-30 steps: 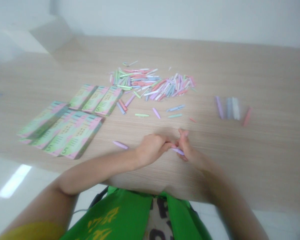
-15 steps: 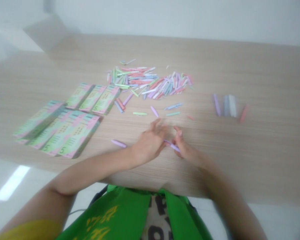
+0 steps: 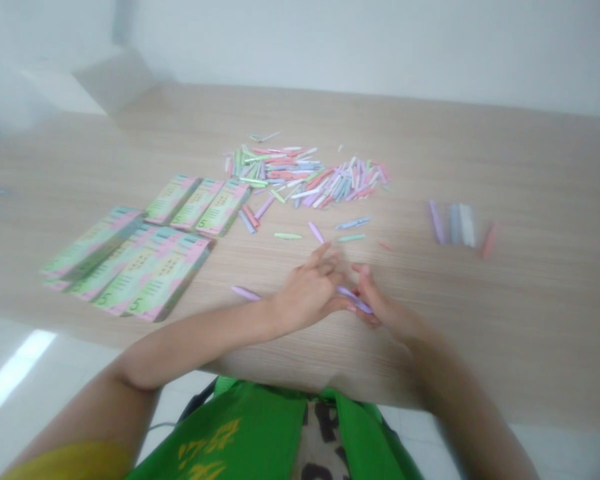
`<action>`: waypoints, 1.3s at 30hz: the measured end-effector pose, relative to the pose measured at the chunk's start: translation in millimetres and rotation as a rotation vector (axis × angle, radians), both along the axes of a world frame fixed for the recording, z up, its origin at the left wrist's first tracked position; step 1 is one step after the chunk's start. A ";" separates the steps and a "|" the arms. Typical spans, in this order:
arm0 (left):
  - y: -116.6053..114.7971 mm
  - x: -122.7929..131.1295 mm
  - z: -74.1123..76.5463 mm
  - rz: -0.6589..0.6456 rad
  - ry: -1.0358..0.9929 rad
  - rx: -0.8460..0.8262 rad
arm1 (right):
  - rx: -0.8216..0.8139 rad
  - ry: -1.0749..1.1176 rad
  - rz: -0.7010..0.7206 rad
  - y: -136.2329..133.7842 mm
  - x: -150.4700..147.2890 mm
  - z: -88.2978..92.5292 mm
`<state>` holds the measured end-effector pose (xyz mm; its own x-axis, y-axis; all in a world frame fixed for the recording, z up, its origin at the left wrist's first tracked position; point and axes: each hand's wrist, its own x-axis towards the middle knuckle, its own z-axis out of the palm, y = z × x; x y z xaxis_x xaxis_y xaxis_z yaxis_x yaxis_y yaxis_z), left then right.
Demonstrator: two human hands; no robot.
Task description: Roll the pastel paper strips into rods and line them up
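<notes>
One tapered, perhaps plastic pen (image 3: 358,302) bridges both hands (image 3: 305,295).

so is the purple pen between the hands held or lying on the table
Held: the purple pen is in the right hand, the left hand at its left end.

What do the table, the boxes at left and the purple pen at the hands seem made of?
Table: likely wood-look laminate or wood, matte, judging by its pale streaky grain. Boxes: probably printed card with a smooth finish, from their flat patterned faces and straight edges. Purple pen: perhaps plastic, from its even colour; blur leaves the finish open.
</notes>
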<state>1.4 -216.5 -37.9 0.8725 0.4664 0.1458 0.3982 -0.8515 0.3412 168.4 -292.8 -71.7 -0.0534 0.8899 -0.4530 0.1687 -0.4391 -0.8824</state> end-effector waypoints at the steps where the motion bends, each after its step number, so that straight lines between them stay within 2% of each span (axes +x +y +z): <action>1: 2.4 0.8 -0.4 -0.073 -0.013 0.014 | -0.032 0.000 0.002 0.5 -0.6 2.0; 3: 6.9 3.8 -2.9 -0.213 -0.054 0.053 | -0.057 -0.002 0.000 1.5 -1.3 4.8; 5: 9.5 7.0 -5.2 -0.280 -0.092 0.090 | -0.049 0.003 -0.009 2.5 -1.5 6.9; 11: 3.7 9.4 -8.3 -0.112 -0.048 0.224 | -0.020 0.072 0.007 2.6 -3.4 10.5; 14: 2.0 9.3 -13.5 -0.222 0.036 0.244 | 0.014 0.068 -0.050 2.2 -3.3 7.4; 16: 4.7 9.5 -16.3 -0.302 0.069 0.193 | -0.012 0.064 -0.030 1.8 0.5 7.4; 18: 10.8 9.2 -16.9 -0.306 0.063 0.090 | -0.059 0.072 0.064 0.8 9.0 13.0; 21: 24.4 6.8 -14.6 -0.253 0.016 -0.144 | -0.072 0.121 0.187 -2.2 30.4 32.3; 24: 37.9 1.9 -14.4 -0.264 -0.077 -0.429 | 0.028 0.222 0.153 -7.3 54.7 51.6; 26: 43.6 -1.5 -17.1 -0.318 -0.161 -0.635 | 0.126 0.281 0.105 -11.1 65.3 57.1; 29: 45.3 -4.6 -23.4 -0.350 -0.239 -0.907 | 0.233 0.267 0.034 -15.4 64.1 54.2; 35: 38.8 -2.7 -37.7 -0.372 -0.292 -1.279 | 0.277 0.154 -0.047 -12.0 21.1 33.5; 39: 36.9 4.2 -47.9 -0.166 -0.285 -1.325 | 0.296 -0.034 -0.335 -2.0 3.7 16.7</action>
